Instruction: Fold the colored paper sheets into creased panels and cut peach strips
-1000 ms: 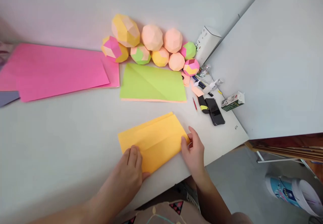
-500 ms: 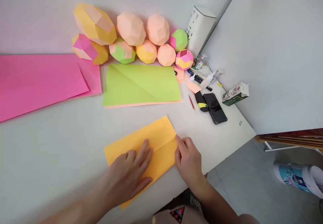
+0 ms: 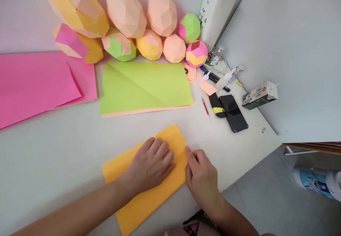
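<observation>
A yellow-orange sheet of paper (image 3: 138,211) lies slanted on the near part of the white table, with a crease line across it. My left hand (image 3: 154,163) rests on top of the sheet, its fingers curled in and pressed together, with nothing seen in them. Its palm side is hidden. My right hand (image 3: 201,175) pinches the sheet's right edge between thumb and forefinger, at the end of the crease.
Beyond the sheet lie green paper (image 3: 146,83) and pink paper (image 3: 34,83). Several faceted paper balls (image 3: 126,14) line the wall. At the right are a phone (image 3: 233,113), a black and yellow cutter (image 3: 217,106), a red pencil (image 3: 205,106) and a drink carton (image 3: 259,94).
My left hand has slid up and right over the sheet, and its outstretched fingers have curled in. My right hand keeps its pinch at the edge. The view has tilted and come closer.
</observation>
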### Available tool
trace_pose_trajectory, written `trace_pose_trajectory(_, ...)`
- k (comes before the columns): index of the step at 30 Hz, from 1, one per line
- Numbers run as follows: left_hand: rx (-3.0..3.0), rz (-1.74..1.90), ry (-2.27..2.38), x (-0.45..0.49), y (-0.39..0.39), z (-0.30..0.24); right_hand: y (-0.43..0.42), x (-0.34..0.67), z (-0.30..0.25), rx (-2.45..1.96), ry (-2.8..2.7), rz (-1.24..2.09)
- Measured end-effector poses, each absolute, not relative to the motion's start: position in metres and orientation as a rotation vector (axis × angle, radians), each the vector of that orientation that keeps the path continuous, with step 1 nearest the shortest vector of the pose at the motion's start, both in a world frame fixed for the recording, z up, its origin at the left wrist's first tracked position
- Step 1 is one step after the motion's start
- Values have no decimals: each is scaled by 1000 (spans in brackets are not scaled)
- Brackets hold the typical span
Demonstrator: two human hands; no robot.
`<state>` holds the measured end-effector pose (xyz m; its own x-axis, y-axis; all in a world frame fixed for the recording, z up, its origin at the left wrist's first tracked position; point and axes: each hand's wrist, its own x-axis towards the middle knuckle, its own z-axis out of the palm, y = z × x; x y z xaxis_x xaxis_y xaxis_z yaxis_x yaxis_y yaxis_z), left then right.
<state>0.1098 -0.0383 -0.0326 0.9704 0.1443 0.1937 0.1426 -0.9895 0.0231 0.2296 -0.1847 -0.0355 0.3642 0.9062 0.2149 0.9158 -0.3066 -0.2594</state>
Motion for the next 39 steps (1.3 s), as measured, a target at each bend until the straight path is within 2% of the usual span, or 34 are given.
trace_pose_trajectory(6,2917,292,149,108,-31,-46,-184,230,-35,-2315,-1609,-25)
trace_pose_trajectory(20,2912,218,131,109,-25,-48,-184,230,-35,-2321,-1615,1)
trace_pose_trajectory(39,2889,178,61,106,-25,-49,-208,227,-36,-2320,-1315,-77)
